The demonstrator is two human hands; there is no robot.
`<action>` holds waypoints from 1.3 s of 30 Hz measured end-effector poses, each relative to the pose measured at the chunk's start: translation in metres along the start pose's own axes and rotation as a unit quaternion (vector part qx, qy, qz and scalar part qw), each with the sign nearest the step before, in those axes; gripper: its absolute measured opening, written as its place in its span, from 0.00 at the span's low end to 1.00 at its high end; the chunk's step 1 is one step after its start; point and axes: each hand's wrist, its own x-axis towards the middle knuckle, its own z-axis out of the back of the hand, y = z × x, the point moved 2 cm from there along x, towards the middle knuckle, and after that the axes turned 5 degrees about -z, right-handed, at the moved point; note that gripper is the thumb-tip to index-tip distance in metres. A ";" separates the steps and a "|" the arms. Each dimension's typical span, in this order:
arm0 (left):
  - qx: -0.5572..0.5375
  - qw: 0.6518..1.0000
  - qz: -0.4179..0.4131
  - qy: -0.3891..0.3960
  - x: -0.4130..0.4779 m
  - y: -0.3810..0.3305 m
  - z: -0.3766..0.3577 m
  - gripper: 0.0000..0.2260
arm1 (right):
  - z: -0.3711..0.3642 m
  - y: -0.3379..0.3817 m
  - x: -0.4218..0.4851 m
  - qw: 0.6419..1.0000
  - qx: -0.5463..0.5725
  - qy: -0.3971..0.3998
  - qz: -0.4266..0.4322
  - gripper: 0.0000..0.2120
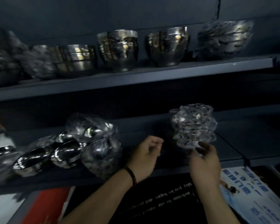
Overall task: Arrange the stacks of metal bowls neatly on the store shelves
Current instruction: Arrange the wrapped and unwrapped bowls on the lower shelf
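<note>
Head view: the right hand (pixel 204 160) holds a plastic-wrapped bowl stack (pixel 193 125) from below, its grip pinching the wrap just above the lower shelf (pixel 233 143). The left hand (pixel 145 152) hovers beside it, its grip loosely curled and holding nothing. More bowl stacks (pixel 118 49) line the upper shelf (pixel 152 75).

Dark blue wall (pixel 103 13) (dim light)

Your wrapped stack (pixel 193 125) of metal bowls, under clear crinkled plastic, stands upright at the lower shelf (pixel 233 135), its base gripped in your right hand (pixel 204 162). Left of it on that shelf, more wrapped bowls (pixel 94 143) lie tipped and jumbled. On the upper shelf (pixel 136 78), bare shiny stacks (pixel 118 49) stand upright in a row — a wrapped one (pixel 223 39) sits at the right end.
</note>
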 end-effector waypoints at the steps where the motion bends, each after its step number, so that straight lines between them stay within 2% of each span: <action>1: 0.018 1.000 -0.008 0.015 -0.014 0.005 0.010 0.08 | -0.009 -0.001 -0.007 1.000 0.002 0.002 -0.005 0.11; 4: 0.066 0.996 -0.061 -0.023 -0.053 0.018 0.047 0.07 | -0.048 -0.006 -0.027 0.997 0.018 0.064 -0.041 0.04; 6: 0.096 0.985 -0.098 -0.108 -0.072 0.021 0.074 0.08 | -0.075 -0.012 -0.038 0.990 0.015 0.122 -0.064 0.04; 8: 0.108 0.964 -0.115 -0.215 -0.087 0.031 0.101 0.09 | -0.099 -0.016 -0.047 0.982 0.011 0.181 -0.046 0.05; 10: 0.092 0.944 -0.102 -0.300 -0.095 0.052 0.127 0.12 | -0.118 -0.016 -0.055 0.979 -0.002 0.204 -0.025 0.04; 12: 0.076 0.933 -0.074 -0.343 -0.099 0.071 0.147 0.13 | -0.133 -0.018 -0.059 0.973 -0.031 0.230 -0.004 0.04; 13: 0.071 0.934 -0.052 -0.345 -0.099 0.077 0.154 0.13 | -0.139 -0.018 -0.061 0.969 -0.048 0.244 0.006 0.05; 16: 0.035 0.945 -0.009 -0.325 -0.093 0.095 0.166 0.13 | -0.156 -0.017 -0.069 0.953 -0.098 0.278 0.068 0.18; 20: 0.017 0.962 0.028 -0.270 -0.079 0.118 0.165 0.16 | -0.179 -0.022 -0.078 0.916 -0.182 0.323 0.157 0.25; 24: 0.013 0.967 0.034 -0.254 -0.073 0.128 0.157 0.13 | -0.191 -0.031 -0.082 0.890 -0.245 0.328 0.203 0.20; 30: 0.022 0.977 0.025 -0.209 -0.062 0.129 0.146 0.13 | -0.184 -0.034 -0.066 0.895 -0.263 0.289 0.217 0.11; 34: 0.000 0.981 0.027 -0.191 -0.051 0.127 0.137 0.12 | -0.172 -0.036 -0.058 0.897 -0.265 0.279 0.215 0.10; 39: -0.059 0.988 0.050 -0.135 -0.044 0.122 0.129 0.20 | -0.160 -0.037 -0.049 0.908 -0.269 0.242 0.213 0.12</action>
